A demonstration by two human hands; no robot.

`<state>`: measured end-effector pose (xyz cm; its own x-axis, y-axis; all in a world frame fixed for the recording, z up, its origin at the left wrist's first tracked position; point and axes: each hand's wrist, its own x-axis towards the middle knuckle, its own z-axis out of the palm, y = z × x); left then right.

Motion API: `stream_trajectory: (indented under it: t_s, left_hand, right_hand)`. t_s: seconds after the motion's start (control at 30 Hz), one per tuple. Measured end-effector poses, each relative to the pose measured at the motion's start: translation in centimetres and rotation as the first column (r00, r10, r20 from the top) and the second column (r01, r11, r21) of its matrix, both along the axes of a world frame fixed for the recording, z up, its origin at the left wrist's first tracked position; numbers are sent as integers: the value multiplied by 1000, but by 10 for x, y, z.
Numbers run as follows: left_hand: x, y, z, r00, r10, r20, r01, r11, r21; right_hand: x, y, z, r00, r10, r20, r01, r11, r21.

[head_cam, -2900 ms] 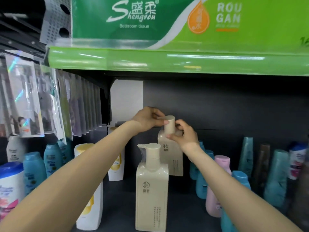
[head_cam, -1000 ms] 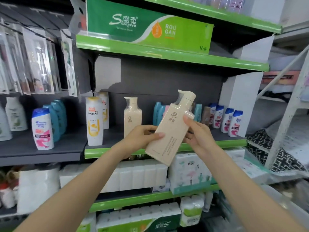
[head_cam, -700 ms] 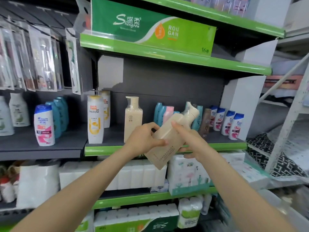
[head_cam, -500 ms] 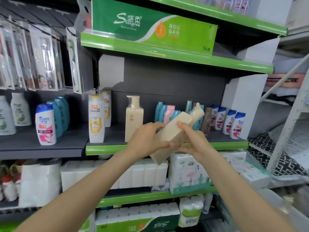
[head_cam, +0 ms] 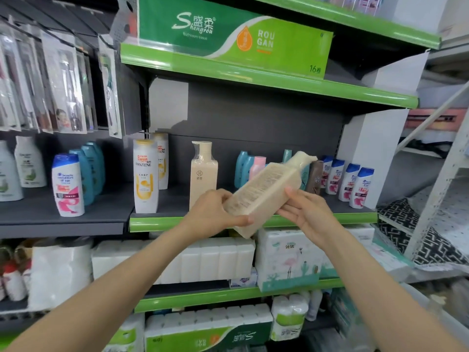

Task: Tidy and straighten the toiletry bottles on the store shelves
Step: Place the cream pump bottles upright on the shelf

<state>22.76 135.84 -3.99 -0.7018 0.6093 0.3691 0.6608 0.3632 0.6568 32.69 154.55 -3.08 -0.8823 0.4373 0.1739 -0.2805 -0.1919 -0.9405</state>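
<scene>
Cream pump bottle point(head_cam: 264, 191) is lying tilted off the shelf point(head_cam: 253, 221), left hand point(head_cam: 215, 215) gripping its base, right hand point(head_cam: 308, 214) apparently cradling it; standing it beside its twin point(head_cam: 203, 174), label forward, looks next.

The cream bottle point(head_cam: 264, 193) was standing at the back of the shelf point(head_cam: 253, 221) with both hands on its cap. Now both hands hold it out in front of the shelf. It has tipped over more, pump up to the right. It has turned, too: the side with small print faces up, not the logo side.
</scene>
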Motion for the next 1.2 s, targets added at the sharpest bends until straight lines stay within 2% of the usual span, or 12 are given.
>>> stream_trajectory:
  t_s: [0.1, 0.3, 0.57, 0.73, 0.87, 0.97, 1.1, 1.2]
  left_hand:
    - [3, 5, -3, 978, 94, -189, -87, 995, 45]
    - [8, 6, -8, 888, 137, -438, -94, 989, 117]
    - [10, 5, -6, 884, 130, -449, -75, 988, 137]
    - [17, 7, 4, 941, 138, -308, -78, 977, 199]
    - [25, 11, 12, 1000, 7, 7, -9, 951, 310]
    - [28, 19, 12, 979, -79, 189, 8, 937, 349]
    - [32, 24, 4, 927, -158, 340, 35, 939, 341]
    - [32, 23, 0, 885, -190, 425, 60, 952, 301]
  right_hand:
    - [-2, 4, -4, 999, 5, 33, -3, 997, -75]
    - [-3, 3, -10, 992, 74, -98, -91, 980, -179]
    - [-4, 5, -11, 989, 76, -129, -95, 983, -155]
    - [1, 13, -6, 998, -17, -52, 12, 995, -100]
    - [4, 19, -5, 997, -28, -72, 22, 996, -84]
    - [2, 17, -8, 997, 39, -67, -42, 998, -52]
    - [1, 15, -10, 986, 146, -77, -157, 975, -160]
    - [0, 17, -1, 994, 85, -63, -96, 977, -192]
